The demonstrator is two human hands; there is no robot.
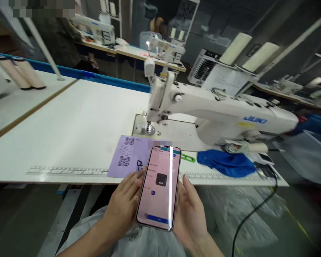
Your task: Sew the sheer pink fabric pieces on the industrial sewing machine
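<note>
A smartphone [156, 200] with a lit screen is held upright over my lap, at the front edge of the sewing table. My left hand [125, 203] grips its left side, fingers bent toward the back. Along the right edge lies my right hand [191, 210], its palm against the phone and thumb pointing up. Behind the phone, a purple sheet [117, 162] with printed QR codes rests on the table, partly covered. A white sewing machine [211, 107] stands just beyond. Right of the phone are a green thread snipper [188, 158] and a blue cloth piece [224, 163].
A ruler strip [69, 170] runs along the front edge of the white table [82, 125]. Thread cones [235, 49] stand behind the machine. A black cable [253, 210] hangs at the right. Other sewing machines [98, 31] and a person [59, 39] are in the background.
</note>
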